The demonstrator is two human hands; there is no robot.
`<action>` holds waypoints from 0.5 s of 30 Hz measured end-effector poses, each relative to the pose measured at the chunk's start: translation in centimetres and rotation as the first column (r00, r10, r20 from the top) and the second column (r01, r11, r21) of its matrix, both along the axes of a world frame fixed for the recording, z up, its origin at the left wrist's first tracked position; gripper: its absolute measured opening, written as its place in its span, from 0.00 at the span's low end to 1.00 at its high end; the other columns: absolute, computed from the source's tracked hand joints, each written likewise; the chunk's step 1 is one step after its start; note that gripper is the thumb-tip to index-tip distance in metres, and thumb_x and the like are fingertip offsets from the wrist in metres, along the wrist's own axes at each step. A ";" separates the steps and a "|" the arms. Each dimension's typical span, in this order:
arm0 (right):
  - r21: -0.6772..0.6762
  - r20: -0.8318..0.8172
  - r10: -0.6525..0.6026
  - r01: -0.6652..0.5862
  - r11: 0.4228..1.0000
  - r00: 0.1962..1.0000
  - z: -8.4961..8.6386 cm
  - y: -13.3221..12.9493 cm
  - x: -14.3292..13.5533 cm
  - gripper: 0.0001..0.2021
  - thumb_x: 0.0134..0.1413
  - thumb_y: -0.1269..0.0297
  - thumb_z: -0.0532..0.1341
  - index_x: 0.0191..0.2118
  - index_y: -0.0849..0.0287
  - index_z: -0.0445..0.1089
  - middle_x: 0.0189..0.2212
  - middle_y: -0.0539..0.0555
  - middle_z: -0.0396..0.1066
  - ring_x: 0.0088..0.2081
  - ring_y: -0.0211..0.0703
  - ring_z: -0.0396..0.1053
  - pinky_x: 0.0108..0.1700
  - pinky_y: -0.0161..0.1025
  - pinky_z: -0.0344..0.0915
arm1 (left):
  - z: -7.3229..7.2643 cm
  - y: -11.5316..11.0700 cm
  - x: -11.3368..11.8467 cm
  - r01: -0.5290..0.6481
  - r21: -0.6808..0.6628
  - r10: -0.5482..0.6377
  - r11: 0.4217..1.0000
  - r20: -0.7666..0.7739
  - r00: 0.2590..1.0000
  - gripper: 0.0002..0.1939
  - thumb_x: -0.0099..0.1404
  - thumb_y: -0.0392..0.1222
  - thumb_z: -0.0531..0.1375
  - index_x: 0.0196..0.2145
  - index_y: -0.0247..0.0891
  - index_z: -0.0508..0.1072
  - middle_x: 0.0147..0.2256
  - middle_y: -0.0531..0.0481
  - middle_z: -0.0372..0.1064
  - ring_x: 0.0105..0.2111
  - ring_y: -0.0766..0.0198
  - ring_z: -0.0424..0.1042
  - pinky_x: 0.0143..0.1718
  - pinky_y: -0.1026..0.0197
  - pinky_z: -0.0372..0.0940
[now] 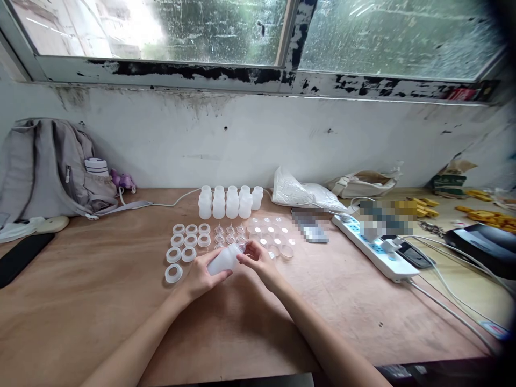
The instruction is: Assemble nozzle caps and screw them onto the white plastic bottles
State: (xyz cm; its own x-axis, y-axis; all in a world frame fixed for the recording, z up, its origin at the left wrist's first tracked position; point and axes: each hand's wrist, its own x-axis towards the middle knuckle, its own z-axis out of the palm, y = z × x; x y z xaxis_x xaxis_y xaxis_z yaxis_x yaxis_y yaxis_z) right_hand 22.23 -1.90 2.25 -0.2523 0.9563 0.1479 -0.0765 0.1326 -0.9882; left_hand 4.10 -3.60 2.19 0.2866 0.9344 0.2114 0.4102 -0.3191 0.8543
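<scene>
My left hand (205,273) is wrapped around a small frosted white bottle (223,260), tilted with its mouth toward the right. At that mouth my right hand (258,260) pinches a small clear piece (242,246), mostly hidden by the fingers; its exact kind I cannot make out. Just left of my hands lie several white screw rings (173,273) in rows. Beyond the bottle stand several clear nipple-shaped pieces (230,231), partly covered by my hands. Several clear round caps (286,251) are laid out behind my right hand.
More frosted bottles (232,207) stand in rows near the wall. A grey backpack (40,166) and a black phone (26,259) are at left. On the right lie a plastic bag (296,191), a white power strip (374,250) with cables, and a black device (484,247).
</scene>
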 end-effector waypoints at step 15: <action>0.053 0.112 -0.063 0.057 0.997 0.992 0.2 -0.4 0.0 0.13 0.46 0.54 0.59 0.35 0.58 0.67 0.27 0.50 0.65 0.27 0.37 0.61 0.29 0.34 0.57 | 0.7 -1.5 1.9 0.156 -0.359 -0.013 0.920 0.371 0.929 0.20 0.53 0.49 0.59 0.42 0.36 0.68 0.36 0.47 0.69 0.32 0.60 0.68 0.32 0.63 0.62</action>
